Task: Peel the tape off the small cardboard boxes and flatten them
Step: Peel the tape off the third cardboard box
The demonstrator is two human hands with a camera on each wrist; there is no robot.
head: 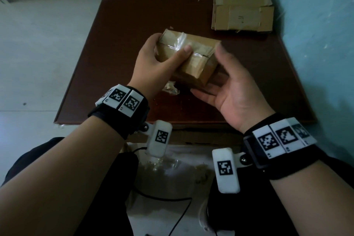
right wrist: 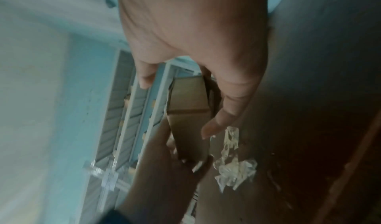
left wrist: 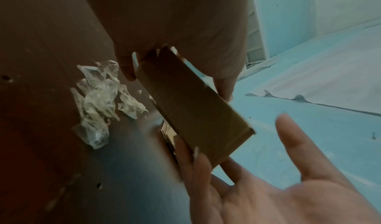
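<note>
Plainly, box in hand: a small brown cardboard box wrapped in clear glossy tape (head: 191, 59) is held up above the dark reddish-brown square table top (head: 118, 30), near its middle, tilted with one corner toward the person.
Left hand: the left hand (head: 155, 63) grasps the box from its left side, thumb pressed flat across the taped top seam, the other fingers curled round the far end and underneath.
Right hand: the right hand (head: 231, 92) lies palm-up and released just beside the box's right end, fingers straight and spread; from the head view the fingertips reach under the near lower corner, and whether they touch the cardboard I cannot tell, as the hand is blurred.
Tape on the box: a clear strip (head: 180, 41) crosses the top where the thumb sits, wrinkled and shiny.
Peeled tape: a crumpled wad of clear tape scraps (left wrist: 98, 102) lies on the table top below the box, near the left wrist.
Second box: a larger opened tan cardboard box with its flaps spread (head: 242, 6) sits at the far right corner of the table, against the pale blue wall (head: 316, 25), well apart from the hands.
Wrists: both carry black straps with white square-patterned marker tags (head: 124, 99).
</note>
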